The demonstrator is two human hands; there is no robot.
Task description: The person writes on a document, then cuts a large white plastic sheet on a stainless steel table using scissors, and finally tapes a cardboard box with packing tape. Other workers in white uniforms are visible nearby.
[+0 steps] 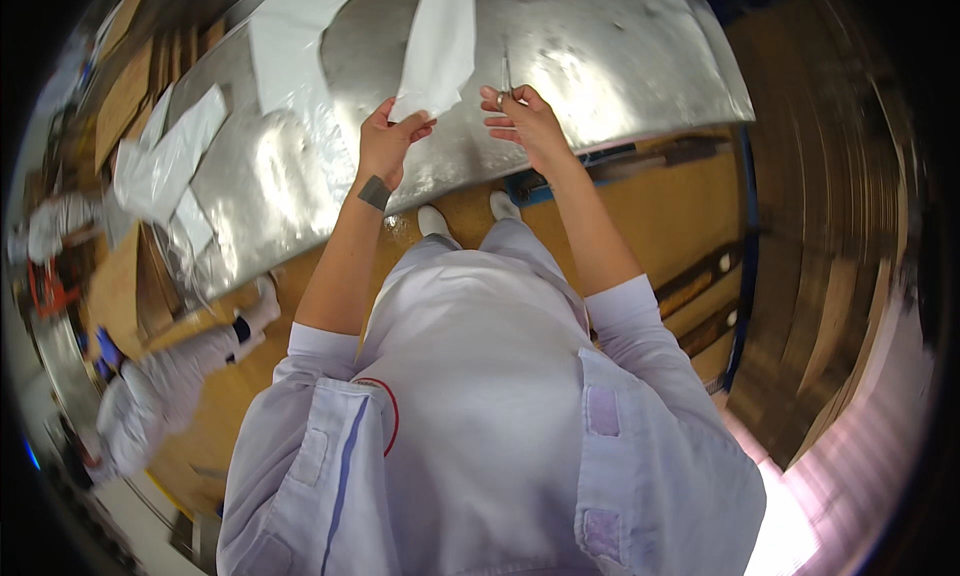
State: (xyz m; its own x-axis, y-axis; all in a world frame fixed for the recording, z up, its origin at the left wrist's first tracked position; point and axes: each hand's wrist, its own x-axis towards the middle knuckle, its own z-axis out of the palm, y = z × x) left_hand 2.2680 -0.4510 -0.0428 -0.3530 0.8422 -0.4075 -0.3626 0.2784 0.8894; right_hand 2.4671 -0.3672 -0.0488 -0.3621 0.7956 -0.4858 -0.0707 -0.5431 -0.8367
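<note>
My left hand (392,141) pinches the near end of a long white plastic sheet (438,46) between thumb and fingers. The sheet runs away from me over the metal table (390,26). In my right hand (525,124) is a pair of scissors (505,74), its blades pointing away from me and a finger at the handle loops. The scissors are apart from the sheet, a little to its right. A dark grey patch (375,193) sticks to my left wrist.
More white plastic sheeting (285,51) lies on the table's left part, with a crumpled white piece (170,166) by its left edge. Stacked cardboard (830,176) stands at the right. A co-worker in white (165,396) is at the lower left. Beneath the table is a blue item (530,186).
</note>
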